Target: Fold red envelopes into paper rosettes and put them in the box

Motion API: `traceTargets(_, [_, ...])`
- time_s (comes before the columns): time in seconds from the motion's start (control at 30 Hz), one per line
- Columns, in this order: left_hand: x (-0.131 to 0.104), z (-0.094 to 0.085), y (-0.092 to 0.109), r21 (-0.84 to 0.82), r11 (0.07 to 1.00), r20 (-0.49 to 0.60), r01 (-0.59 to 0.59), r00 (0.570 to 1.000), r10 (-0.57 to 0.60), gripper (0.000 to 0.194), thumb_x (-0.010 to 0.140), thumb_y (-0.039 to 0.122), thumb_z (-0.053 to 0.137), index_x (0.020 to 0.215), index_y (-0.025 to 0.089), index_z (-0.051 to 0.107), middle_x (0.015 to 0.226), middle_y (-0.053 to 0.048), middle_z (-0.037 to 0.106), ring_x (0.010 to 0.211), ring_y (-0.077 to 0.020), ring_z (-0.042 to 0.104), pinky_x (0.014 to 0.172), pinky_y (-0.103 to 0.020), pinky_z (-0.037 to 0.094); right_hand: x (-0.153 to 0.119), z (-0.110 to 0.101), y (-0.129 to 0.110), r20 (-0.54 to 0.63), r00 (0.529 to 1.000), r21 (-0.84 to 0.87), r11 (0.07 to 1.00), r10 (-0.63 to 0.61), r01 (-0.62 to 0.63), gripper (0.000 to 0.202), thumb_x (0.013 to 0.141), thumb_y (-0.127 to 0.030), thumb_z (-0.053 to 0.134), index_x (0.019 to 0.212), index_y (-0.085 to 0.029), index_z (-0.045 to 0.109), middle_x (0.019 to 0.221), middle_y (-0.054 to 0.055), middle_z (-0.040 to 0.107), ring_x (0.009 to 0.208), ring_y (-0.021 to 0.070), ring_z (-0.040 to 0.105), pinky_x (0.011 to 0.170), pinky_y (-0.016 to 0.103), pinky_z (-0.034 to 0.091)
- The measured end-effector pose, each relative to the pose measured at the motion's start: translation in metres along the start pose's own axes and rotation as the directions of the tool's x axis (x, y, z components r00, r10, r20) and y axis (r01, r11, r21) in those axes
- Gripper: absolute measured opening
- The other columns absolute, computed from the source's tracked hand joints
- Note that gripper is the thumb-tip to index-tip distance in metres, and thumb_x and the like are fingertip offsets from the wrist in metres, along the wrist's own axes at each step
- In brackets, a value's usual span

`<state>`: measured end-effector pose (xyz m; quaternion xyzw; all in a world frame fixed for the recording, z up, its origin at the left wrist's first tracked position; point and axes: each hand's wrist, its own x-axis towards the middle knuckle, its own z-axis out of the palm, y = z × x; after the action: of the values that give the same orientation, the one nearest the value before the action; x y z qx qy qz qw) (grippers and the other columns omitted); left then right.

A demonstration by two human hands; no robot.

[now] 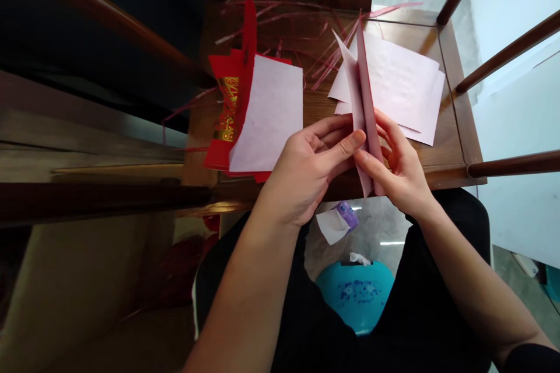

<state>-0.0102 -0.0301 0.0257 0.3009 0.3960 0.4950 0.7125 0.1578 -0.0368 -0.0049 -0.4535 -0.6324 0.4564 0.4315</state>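
Bare forearms (251,280) reach up from below. Left hand (308,166) and right hand (406,173) pinch right of center, thumbs (343,149) close together

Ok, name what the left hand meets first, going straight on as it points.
The left hand would first meet the pale-pink folded paper it holds; depth beyond that is unclear.
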Motion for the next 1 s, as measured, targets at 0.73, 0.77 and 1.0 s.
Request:
traceTargets(0.73, [-0.001, -0.005, -0.009, 0.082, 0.995, -0.014, -0.053, 0.998, 0.055, 0.047, 0.064, 0.048, 0.103, 0.1, 0.022, 0.084, 0.105, -0.005, 0.083, 0.11, -0.0276, 0.078, 0.101, -0.039, 0.062, -0.002, -0.001, -0.011, 0.064, 0.997, 0.091, 0.995, -0.05, 0.045, 0.076, 0.094, -0.058, 0.074, 0.16, -0.033, 0.044, 0.169, 0.004, 0.049, 0.164, 0.0322, 0.034, 0.137, 0.056, 0.028])
traceTargets(0.77, [-0.001, -0.005, -0.009, 0.084, 0.995, -0.015, -0.058, 0.998, 0.06, 0.047, 0.064, 0.048, 0.103, 0.098, 0.022, 0.084, 0.105, -0.005, 0.083, 0.112, -0.0279, 0.077, 0.102, -0.039, 0.061, -0.003, -0.001, -0.012, 0.057, 0.997, 0.089, 0.995, -0.055, 0.05, 0.075, 0.094, -0.057, 0.074, 0.159, -0.033, 0.045, 0.168, 0.004, 0.051, 0.164, 0.0317, 0.034, 0.137, 0.055, 0.028])
traceTargets(1.0, [-0.002, -0.002, -0.006, 0.103, 0.993, 0.0, -0.051, 0.999, 0.051, 0.043, 0.066, 0.039, 0.102, 0.098, 0.019, 0.083, 0.107, -0.007, 0.083, 0.11, -0.028, 0.077, 0.1, -0.038, 0.062, -0.003, -0.003, -0.012, 0.021, 0.999, 0.087, 0.996, -0.034, 0.032, 0.069, 0.094, -0.057, 0.072, 0.155, -0.032, 0.051, 0.162, 0.003, 0.057, 0.159, 0.0306, 0.042, 0.135, 0.051, 0.034])
